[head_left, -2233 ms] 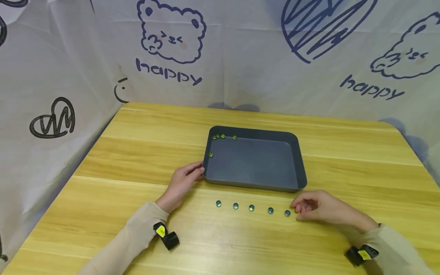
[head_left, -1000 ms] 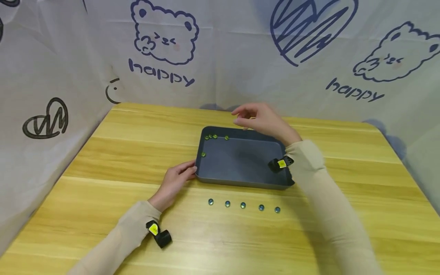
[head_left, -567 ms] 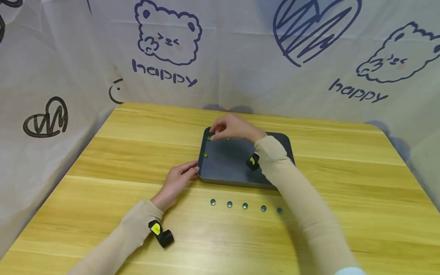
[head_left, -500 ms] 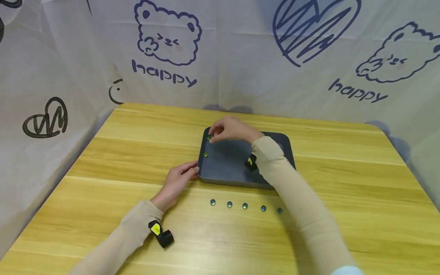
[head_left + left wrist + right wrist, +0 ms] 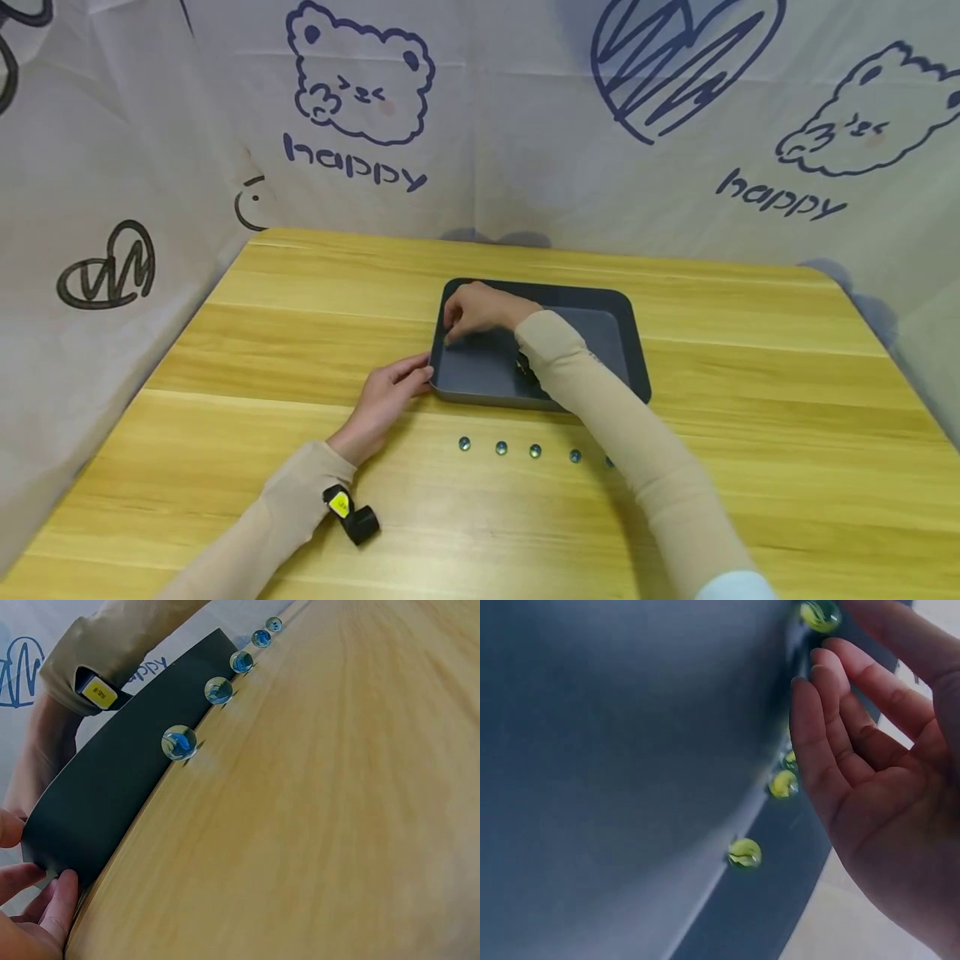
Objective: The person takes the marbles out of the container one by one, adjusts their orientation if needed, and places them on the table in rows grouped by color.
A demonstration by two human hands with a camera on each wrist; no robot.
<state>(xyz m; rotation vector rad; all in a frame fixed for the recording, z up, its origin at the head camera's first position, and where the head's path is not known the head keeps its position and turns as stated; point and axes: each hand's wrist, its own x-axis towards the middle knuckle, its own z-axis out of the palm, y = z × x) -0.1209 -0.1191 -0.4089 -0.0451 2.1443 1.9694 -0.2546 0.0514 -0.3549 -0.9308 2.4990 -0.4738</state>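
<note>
A dark grey rectangular tray [image 5: 600,333] lies on the wooden table. My left hand [image 5: 375,407] touches the outside of its near left corner, fingers mostly straight against the wall [image 5: 112,787]. Inside the tray, my right hand [image 5: 482,307] reaches down by the left wall. In the right wrist view, a yellow-green glass marble [image 5: 820,615] lies right at the thumb and index fingertips, which are apart around it. Other yellow-green marbles [image 5: 745,853] rest along the tray wall beyond my right hand [image 5: 885,750], partly covered by the fingers.
In front of the tray, several blue glass marbles [image 5: 535,451] stand in a spaced row on the table [image 5: 465,533]. My right forearm [image 5: 637,442] crosses the tray and partly covers the rightmost one. A white cloth [image 5: 510,125] with drawings hangs behind.
My right hand has gone from beside the row, over the tray's back, to its far left corner, then nearer along the left wall. My left hand stays at the corner.
</note>
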